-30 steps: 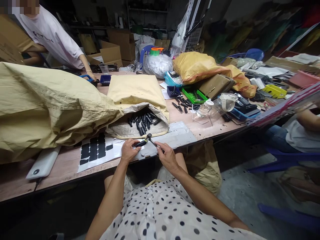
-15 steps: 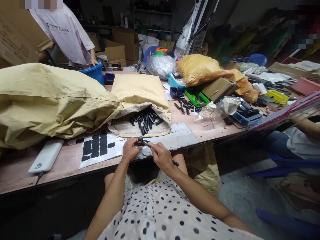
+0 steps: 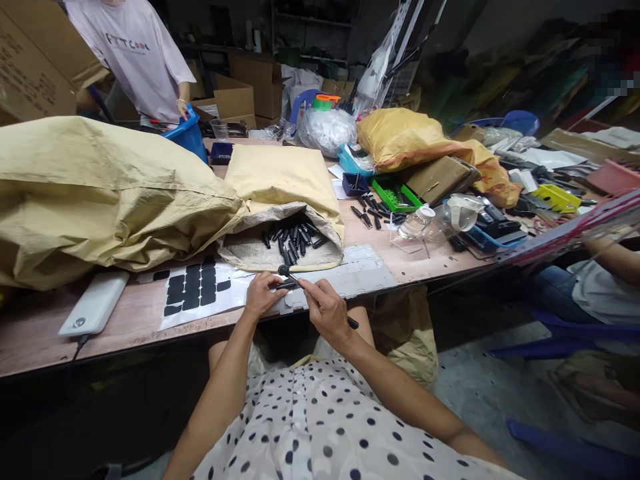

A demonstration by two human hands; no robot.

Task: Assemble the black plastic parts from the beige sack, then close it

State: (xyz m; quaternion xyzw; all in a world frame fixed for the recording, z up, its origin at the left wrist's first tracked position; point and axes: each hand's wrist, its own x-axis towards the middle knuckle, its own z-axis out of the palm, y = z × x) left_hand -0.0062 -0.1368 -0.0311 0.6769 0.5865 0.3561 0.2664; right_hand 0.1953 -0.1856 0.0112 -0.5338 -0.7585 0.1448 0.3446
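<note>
In the head view my right hand [image 3: 325, 310] is closed around the handle of a small hammer with a rounded dark head [image 3: 284, 270]. The head is just above a slim black pen-like part [image 3: 287, 285] at the table edge. My left hand [image 3: 261, 293] pinches that part at its left end, over a grey board [image 3: 345, 277]. Past my hands, a beige sack [image 3: 280, 170] lies with its mouth towards me. Several similar black parts [image 3: 293, 240] show inside it.
Left are a large beige sack [image 3: 100, 193], a white power bank [image 3: 95, 303] and a sheet of black stickers [image 3: 193, 287]. Right stand a clear bottle [image 3: 417, 220], a green tray [image 3: 397, 193] and a yellow sack [image 3: 410, 140]. Across the table, a person grips a blue bin [image 3: 187, 137].
The hammer head has risen slightly, and more of the black part shows beneath it. Across the table, the person's blue bin has tilted and their hand has shifted.
</note>
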